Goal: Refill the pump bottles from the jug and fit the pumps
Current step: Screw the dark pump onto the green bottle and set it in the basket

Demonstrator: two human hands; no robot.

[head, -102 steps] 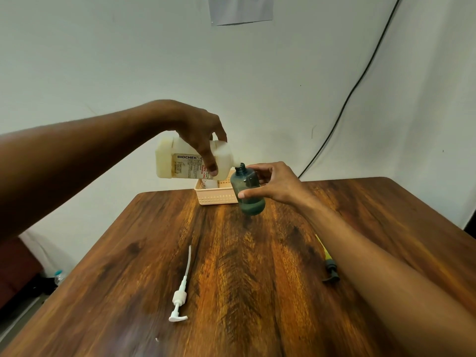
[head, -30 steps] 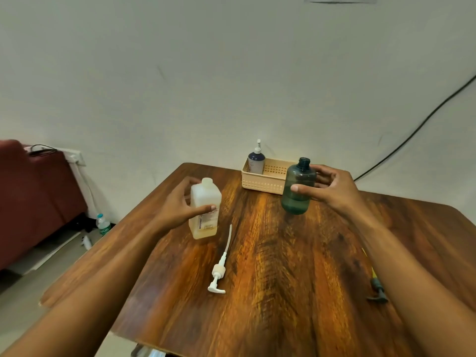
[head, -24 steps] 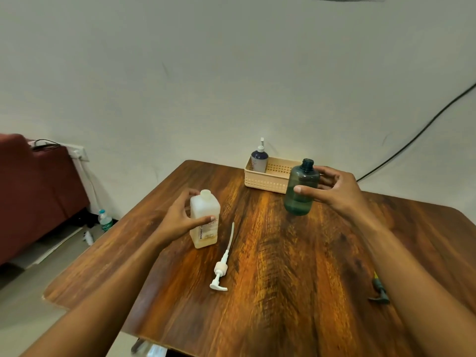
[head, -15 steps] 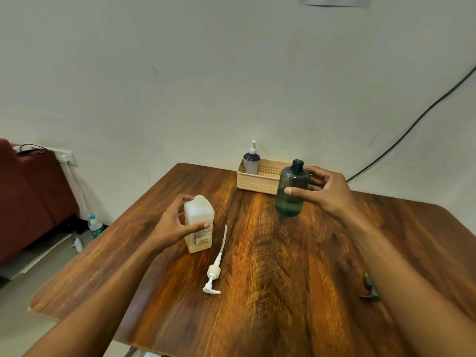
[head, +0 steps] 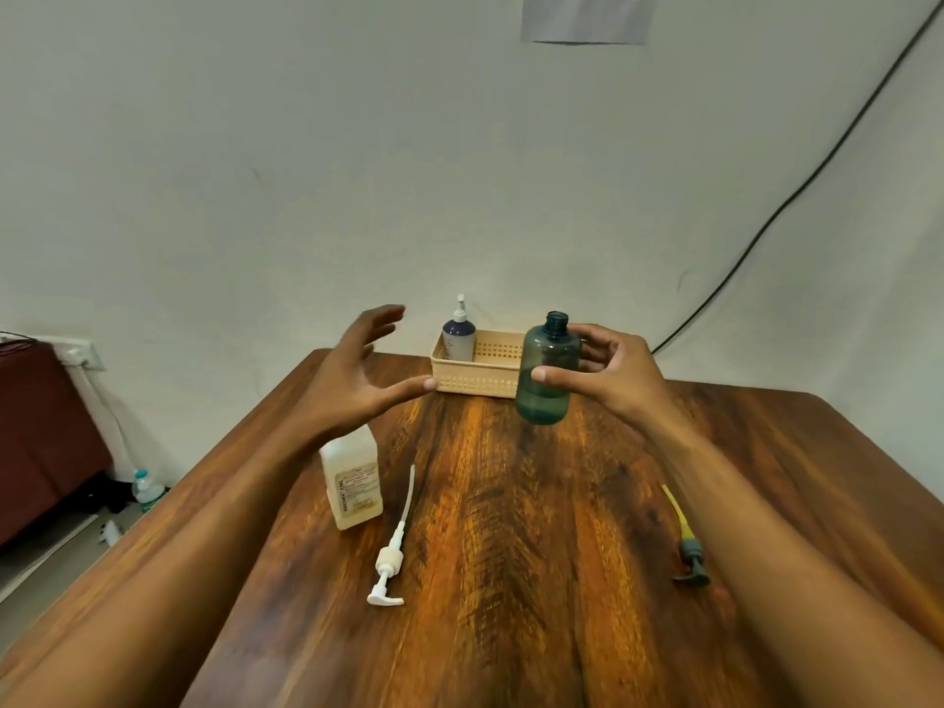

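My right hand [head: 610, 375] grips a teal pump bottle [head: 545, 376] with an open neck, held upright just above the table. My left hand [head: 360, 380] hangs open in the air, fingers spread, above and beyond the whitish jug [head: 352, 483], which stands upright on the wooden table [head: 511, 528] with its top hidden by my wrist. A white pump [head: 391, 557] lies flat right of the jug. A grey pump with a yellow tube [head: 687, 546] lies near my right forearm. A dark blue bottle with a white pump [head: 458, 333] stands in the beige basket [head: 477, 383].
The basket sits at the table's far edge against the white wall. A black cable [head: 797, 186] runs down the wall at right. Left of the table, a maroon seat [head: 41, 431] and a small water bottle [head: 147, 490] stand on the floor.
My left hand has let go of the jug after setting it down and risen open toward the teal bottle. My right hand keeps holding that bottle.
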